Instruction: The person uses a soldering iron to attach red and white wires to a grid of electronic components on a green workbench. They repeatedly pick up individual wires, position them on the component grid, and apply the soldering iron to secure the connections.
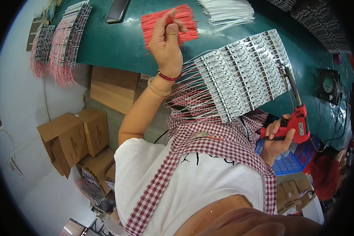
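Observation:
My left hand (166,46) is raised over a pile of red wires (150,28), thumb and fingers closed on a small bunch of red wires (168,19). My right hand (277,143) grips the red and black handle of a trigger-type soldering gun (301,126). The gun's metal tip points up and away, over the right edge of a panel of small white circuit boards (240,72). Along the panel's left side, red and white wires (198,98) hang out toward my lap. The panel lies at the table's near edge.
A bundle of white wires (228,13) and a phone (117,11) rest on the green table (102,45). Wired board panels (69,37) are stacked at the far left. A black device (329,86) stands right. Cardboard boxes (69,137) and a blue basket (285,163) are below.

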Available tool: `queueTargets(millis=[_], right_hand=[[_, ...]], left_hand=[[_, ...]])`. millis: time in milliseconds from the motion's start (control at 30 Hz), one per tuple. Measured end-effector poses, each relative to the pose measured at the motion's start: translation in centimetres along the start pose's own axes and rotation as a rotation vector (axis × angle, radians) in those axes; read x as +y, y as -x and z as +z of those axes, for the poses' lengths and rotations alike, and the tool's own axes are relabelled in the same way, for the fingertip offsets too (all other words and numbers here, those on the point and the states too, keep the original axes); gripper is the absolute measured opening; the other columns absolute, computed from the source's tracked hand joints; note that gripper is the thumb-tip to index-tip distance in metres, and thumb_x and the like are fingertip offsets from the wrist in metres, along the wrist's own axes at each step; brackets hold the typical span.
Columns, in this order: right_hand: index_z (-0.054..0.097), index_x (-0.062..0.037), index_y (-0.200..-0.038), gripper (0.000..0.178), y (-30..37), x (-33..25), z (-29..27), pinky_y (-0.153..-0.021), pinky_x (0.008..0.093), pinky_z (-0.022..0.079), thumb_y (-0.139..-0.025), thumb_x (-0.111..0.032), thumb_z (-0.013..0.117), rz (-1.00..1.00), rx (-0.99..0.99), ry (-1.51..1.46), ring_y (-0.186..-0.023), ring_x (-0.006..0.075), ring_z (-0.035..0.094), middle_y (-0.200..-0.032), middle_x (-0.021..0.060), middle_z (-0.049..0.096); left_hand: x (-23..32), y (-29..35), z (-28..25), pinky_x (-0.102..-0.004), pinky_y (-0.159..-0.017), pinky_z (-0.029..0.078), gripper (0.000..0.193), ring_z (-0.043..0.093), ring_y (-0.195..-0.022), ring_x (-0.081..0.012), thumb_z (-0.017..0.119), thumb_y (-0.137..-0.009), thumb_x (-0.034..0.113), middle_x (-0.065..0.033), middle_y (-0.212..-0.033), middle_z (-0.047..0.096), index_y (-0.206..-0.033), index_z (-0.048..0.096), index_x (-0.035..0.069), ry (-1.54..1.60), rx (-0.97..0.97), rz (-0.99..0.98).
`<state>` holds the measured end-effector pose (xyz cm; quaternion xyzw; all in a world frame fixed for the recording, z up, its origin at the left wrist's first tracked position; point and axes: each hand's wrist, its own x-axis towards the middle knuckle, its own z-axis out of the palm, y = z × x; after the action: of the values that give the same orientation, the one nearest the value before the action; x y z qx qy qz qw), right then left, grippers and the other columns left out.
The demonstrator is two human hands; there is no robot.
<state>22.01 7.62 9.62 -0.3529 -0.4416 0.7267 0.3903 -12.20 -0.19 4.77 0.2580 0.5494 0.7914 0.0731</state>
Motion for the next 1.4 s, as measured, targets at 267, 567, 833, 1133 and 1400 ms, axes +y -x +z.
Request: queueTargets(millis=[267, 567, 833, 1133, 1400], right_hand=[[0.043, 0.0023, -0.119, 0.059, 0.1, -1.5, 1.7, -0.045, 0.0231, 0.038, -0.095, -0.051, 0.047, -0.032, -0.044, 0.028, -0.046, 0.0088, 0.041, -0.065, 0.0051, 0.049], [0.048, 0.0069, -0.119, 0.077, -0.7, -1.8, 3.1, -0.050, 0.0254, 0.044, -0.085, -0.061, 0.058, 0.087, -0.011, 0.336, -0.051, 0.0135, 0.051, -0.063, 0.0079, 0.054], [0.051, 0.0061, -0.119, 0.067, -1.5, -0.6, 4.8, -0.047, 0.0234, 0.040, -0.088, -0.053, 0.060, 0.236, -0.080, 0.375, -0.050, 0.0108, 0.050, -0.065, 0.0075, 0.057], [0.054, 0.0030, -0.106, 0.051, -1.5, -0.3, 5.7, -0.048, 0.0230, 0.038, -0.089, -0.045, 0.062, 0.319, -0.115, 0.545, -0.051, 0.0091, 0.048, -0.063, 0.0041, 0.054], [0.057, 0.0019, -0.101, 0.050, -1.2, -0.2, 5.8, -0.046, 0.0227, 0.036, -0.088, -0.046, 0.064, 0.275, -0.111, 0.623, -0.050, 0.0092, 0.048, -0.062, 0.0045, 0.055]], left_hand=[[3.4, -0.1, -0.1, -0.0259, -0.066, 0.052, 0.020, 0.063, -0.073, -0.0151, 0.060, -0.093, 0.010, -0.0113, -0.088, 0.068, -0.104, 0.064, -0.006, -0.027, -0.107, -0.232], [3.7, 0.7, 1.2, -0.0294, -0.062, 0.049, 0.011, 0.061, -0.073, -0.0196, 0.065, -0.079, -0.002, -0.0074, -0.081, 0.061, -0.090, 0.067, 0.002, -0.790, -0.749, 0.207], [1.5, 2.7, 1.6, -0.0318, -0.061, 0.042, 0.025, 0.051, -0.068, -0.0209, 0.065, -0.067, -0.002, -0.0054, -0.074, 0.051, -0.091, 0.068, 0.003, -0.916, -0.715, 0.417], [1.3, 3.4, 2.5, -0.0328, -0.062, 0.043, 0.027, 0.051, -0.070, -0.0221, 0.064, -0.066, -0.003, -0.0071, -0.075, 0.050, -0.092, 0.068, 0.000, -0.925, -0.749, 0.328], [1.3, 3.2, 2.7, -0.0335, -0.062, 0.044, 0.024, 0.051, -0.070, -0.0228, 0.064, -0.067, -0.003, -0.0080, -0.075, 0.048, -0.091, 0.068, 0.000, -0.929, -0.760, 0.309]])
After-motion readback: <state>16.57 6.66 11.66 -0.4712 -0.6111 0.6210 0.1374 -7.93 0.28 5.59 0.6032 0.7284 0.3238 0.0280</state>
